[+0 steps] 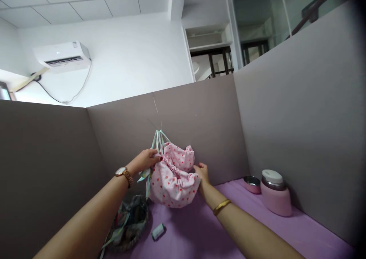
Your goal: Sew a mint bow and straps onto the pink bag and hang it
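Note:
A pink fabric piece with red dots and gathered edges (174,186) hangs against the back panel. Pale green ribbons (159,140) rise from its top left to a thin wire or thread on the panel. My left hand (147,160), with a watch on the wrist, is closed on the fabric's upper left edge beside the ribbons. At the right edge my right hand (201,172), with a gold bangle on the wrist, pinches the same fabric. Some of its fingers are hidden behind the cloth.
Grey panels (206,129) enclose a purple-covered table (194,232). At the lower left is a basket of mixed items (137,221), with a small pale green and white object (158,232) beside it. A pink container (276,198) and a pink-sided bowl (252,185) stand at the right.

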A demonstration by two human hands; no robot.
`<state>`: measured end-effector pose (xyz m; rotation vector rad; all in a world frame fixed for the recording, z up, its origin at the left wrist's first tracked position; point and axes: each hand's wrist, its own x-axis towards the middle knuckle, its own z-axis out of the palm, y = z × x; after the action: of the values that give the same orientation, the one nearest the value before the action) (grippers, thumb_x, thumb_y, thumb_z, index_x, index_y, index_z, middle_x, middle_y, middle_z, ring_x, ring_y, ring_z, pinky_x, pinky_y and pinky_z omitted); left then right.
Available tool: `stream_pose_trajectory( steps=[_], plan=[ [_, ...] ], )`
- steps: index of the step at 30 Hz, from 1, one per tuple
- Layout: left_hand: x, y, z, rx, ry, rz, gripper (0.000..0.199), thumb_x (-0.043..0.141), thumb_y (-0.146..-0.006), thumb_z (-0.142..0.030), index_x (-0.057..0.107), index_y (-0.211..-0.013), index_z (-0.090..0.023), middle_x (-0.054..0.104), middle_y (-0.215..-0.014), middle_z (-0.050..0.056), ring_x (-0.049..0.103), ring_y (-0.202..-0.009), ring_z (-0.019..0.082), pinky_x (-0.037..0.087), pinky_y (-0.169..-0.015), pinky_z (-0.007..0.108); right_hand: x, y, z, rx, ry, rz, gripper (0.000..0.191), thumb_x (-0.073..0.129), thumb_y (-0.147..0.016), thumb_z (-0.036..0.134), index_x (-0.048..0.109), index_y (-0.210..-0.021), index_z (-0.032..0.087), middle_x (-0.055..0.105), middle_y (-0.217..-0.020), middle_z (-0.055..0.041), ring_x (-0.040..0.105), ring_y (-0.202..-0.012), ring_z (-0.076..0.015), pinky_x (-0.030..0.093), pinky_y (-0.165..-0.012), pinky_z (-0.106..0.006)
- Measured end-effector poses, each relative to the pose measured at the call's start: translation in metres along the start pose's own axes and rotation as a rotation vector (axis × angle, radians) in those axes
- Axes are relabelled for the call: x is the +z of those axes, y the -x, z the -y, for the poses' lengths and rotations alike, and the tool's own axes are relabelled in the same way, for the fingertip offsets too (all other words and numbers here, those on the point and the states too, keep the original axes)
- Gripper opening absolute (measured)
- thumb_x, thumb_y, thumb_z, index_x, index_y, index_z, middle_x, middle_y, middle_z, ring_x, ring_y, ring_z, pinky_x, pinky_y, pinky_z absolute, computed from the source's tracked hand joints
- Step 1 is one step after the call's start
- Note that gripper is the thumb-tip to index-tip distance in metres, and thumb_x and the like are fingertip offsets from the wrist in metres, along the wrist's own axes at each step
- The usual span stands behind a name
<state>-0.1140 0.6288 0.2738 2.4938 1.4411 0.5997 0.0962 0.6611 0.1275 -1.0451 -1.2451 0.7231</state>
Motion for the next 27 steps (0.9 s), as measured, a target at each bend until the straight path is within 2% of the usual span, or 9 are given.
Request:
stream_pose_trajectory(
  steps=[2,4,7,11,13,17,20,23,27],
  plan=[
    [0.012,-0.006,-0.006,0.018,-0.034,-0.088,0.023,0.054,-0.081,-0.037,0.058,-0.074,-0.015,0.055,-0.064,-0.003,0.051,-0.058,0.012,0.042,-0.06,0.029,-0.015,-0.007,0.018,-0.042,0.08,-0.062,0.027,0.044,-0.09,0.03,0.051,-0.113,0.018,0.051,-0.117,-0.0087,0.052,-0.1,-0.0199,0.043,-0.085,-0.04],
    [0.018,-0.011,-0.01,0.032,-0.037,-0.164,0.023,0.055,-0.081,-0.037,0.059,-0.077,-0.014,0.058,-0.071,-0.001,0.055,-0.064,0.014,0.045,-0.065,0.032,-0.025,-0.012,0.038,-0.119,0.155,-0.028,0.024,0.042,-0.089,0.026,0.054,-0.109,0.017,0.055,-0.112,-0.0078,0.052,-0.099,-0.0187,0.041,-0.086,-0.035],
    [0.012,-0.015,-0.003,0.02,0.001,-0.322,0.027,0.049,-0.086,-0.037,0.058,-0.098,-0.015,0.061,-0.098,0.005,0.058,-0.087,0.019,0.046,-0.078,0.038,-0.028,-0.013,0.058,-0.221,0.269,0.197,0.013,0.056,-0.076,0.018,0.064,-0.085,0.018,0.064,-0.085,-0.003,0.056,-0.082,-0.0165,0.04,-0.076,-0.026],
    [-0.005,-0.005,0.031,-0.1,0.038,-0.472,0.032,0.046,-0.088,-0.034,0.049,-0.115,-0.017,0.053,-0.118,0.009,0.053,-0.103,0.023,0.043,-0.088,0.045,-0.02,-0.011,0.057,-0.242,0.401,0.4,0.008,0.063,-0.065,0.011,0.062,-0.071,0.016,0.061,-0.07,-0.0006,0.052,-0.067,-0.014,0.039,-0.065,-0.025],
    [-0.006,0.002,0.048,-0.144,0.057,-0.422,0.031,0.049,-0.087,-0.033,0.051,-0.113,-0.016,0.055,-0.116,0.009,0.055,-0.1,0.022,0.045,-0.086,0.045,-0.015,-0.013,0.05,-0.222,0.447,0.435,0.003,0.062,-0.071,0.014,0.059,-0.071,0.014,0.058,-0.068,0.0005,0.051,-0.064,-0.0122,0.04,-0.063,-0.025],
    [0.008,0.007,0.066,-0.147,0.131,-0.299,0.029,0.051,-0.086,-0.032,0.053,-0.11,-0.016,0.057,-0.112,0.008,0.057,-0.096,0.021,0.047,-0.084,0.043,-0.008,-0.02,0.04,-0.167,0.471,0.49,0.017,0.057,-0.082,0.025,0.056,-0.07,0.012,0.055,-0.066,0.0026,0.051,-0.059,-0.0097,0.043,-0.06,-0.025],
    [0.019,0.007,0.067,-0.128,0.227,-0.238,0.028,0.049,-0.087,-0.036,0.057,-0.102,-0.014,0.061,-0.1,0.005,0.059,-0.088,0.019,0.049,-0.077,0.039,-0.007,-0.02,0.044,-0.165,0.412,0.431,0.013,0.057,-0.079,0.022,0.057,-0.07,0.013,0.057,-0.068,0.0001,0.052,-0.064,-0.0125,0.042,-0.061,-0.026],
    [0.02,0.01,0.062,-0.152,0.357,-0.132,0.028,0.051,-0.085,-0.039,0.06,-0.084,-0.012,0.061,-0.075,0.0,0.059,-0.065,0.014,0.049,-0.061,0.03,-0.007,-0.016,0.053,-0.168,0.291,0.395,0.012,0.056,-0.077,0.027,0.06,-0.08,0.016,0.061,-0.078,-0.0031,0.054,-0.077,-0.0171,0.041,-0.066,-0.026],
    [0.005,0.023,0.049,-0.174,0.597,-0.028,0.02,0.056,-0.079,-0.031,0.059,-0.086,-0.013,0.062,-0.071,0.0,0.057,-0.057,0.012,0.046,-0.054,0.026,-0.007,-0.012,0.063,-0.035,0.086,0.583,0.028,0.065,-0.068,0.035,0.062,-0.088,0.016,0.066,-0.082,-0.0053,0.059,-0.077,-0.0207,0.046,-0.065,-0.029]
  ],
)
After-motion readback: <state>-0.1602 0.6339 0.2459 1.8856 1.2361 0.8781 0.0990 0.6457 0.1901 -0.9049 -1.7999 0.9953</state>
